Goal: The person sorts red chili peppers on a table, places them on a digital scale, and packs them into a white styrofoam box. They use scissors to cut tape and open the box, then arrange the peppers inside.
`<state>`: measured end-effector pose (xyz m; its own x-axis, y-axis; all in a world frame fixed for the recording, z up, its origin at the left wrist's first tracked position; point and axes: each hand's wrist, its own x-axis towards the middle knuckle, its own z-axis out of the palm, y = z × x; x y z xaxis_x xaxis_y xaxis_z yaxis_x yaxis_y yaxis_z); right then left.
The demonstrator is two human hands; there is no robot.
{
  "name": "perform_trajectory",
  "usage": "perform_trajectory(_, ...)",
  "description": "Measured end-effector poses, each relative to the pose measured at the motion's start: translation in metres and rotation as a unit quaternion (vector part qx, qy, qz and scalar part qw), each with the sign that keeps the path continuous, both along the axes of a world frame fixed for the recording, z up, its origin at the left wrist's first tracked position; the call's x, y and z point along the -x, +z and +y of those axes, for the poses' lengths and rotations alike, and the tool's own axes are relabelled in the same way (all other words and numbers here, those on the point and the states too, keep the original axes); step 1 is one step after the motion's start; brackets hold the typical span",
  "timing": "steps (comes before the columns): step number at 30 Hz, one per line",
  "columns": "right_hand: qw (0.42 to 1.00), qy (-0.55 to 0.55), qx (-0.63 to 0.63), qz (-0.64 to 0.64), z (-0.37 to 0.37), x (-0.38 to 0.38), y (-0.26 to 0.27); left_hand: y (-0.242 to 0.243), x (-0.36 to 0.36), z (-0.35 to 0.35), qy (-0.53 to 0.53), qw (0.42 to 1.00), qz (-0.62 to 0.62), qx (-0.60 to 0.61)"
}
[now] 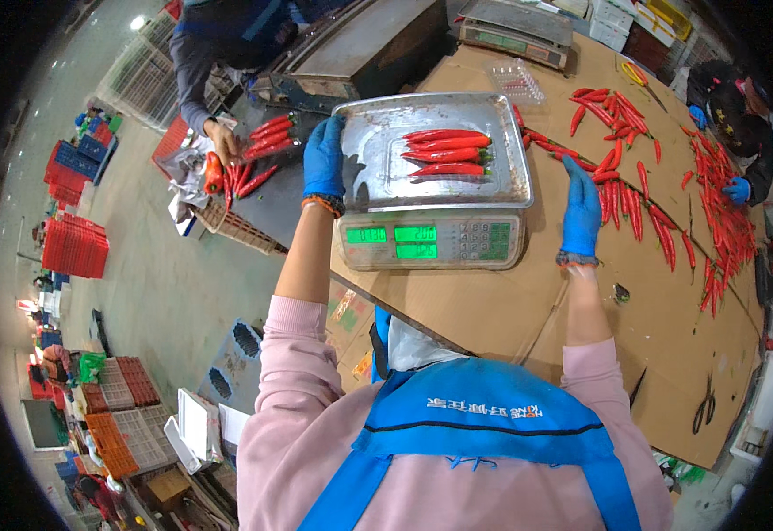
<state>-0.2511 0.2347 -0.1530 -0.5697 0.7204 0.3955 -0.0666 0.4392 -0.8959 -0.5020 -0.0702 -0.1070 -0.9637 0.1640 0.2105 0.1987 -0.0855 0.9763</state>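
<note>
A digital weighing scale (429,240) with a lit green display stands before me. On its metal pan (373,123) lie several red chili peppers (446,154), side by side, seemingly in a clear plastic tray. My left hand (324,162), in a blue glove, is at the left rim of the pan with its fingers extended; whether it touches the rim is unclear. My right hand (580,209), also gloved in blue, is flat and empty over the cardboard (492,305), right of the scale. Loose chilies (625,202) lie just beyond it.
A co-worker's bare hand (226,143) is near packed chilies (270,136) at left. Another person's gloved hand (737,190) touches a chili heap (718,206). Black scissors (705,405), orange-handled scissors (635,74), an empty clear tray (516,81) and a second scale (516,36) are on the table.
</note>
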Motion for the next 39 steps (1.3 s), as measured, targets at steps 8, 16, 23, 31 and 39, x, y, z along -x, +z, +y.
perform_trajectory(8, 0.988, -0.032, -0.067, -0.136, -0.004, -0.062, -0.089, -0.020, -0.009, 0.012, -0.001, 0.949, 0.174, 0.264)
perform_trajectory(16, 0.981, -0.019, -0.135, -0.137, -0.008, -0.060, -0.086, -0.044, -0.018, 0.023, -0.044, 0.948, 0.028, 0.313)
perform_trajectory(23, 0.979, -0.024, -0.144, -0.144, -0.011, -0.060, -0.080, -0.026, -0.033, 0.028, -0.087, 0.961, -0.112, 0.236)
perform_trajectory(31, 0.978, -0.013, -0.143, -0.153, -0.009, -0.062, -0.086, -0.019, -0.042, 0.019, -0.114, 0.961, -0.145, 0.206)
perform_trajectory(39, 0.980, -0.002, -0.147, -0.136, -0.011, -0.060, -0.079, 0.007, -0.074, 0.041, 0.016, 0.828, 0.368, 0.424)
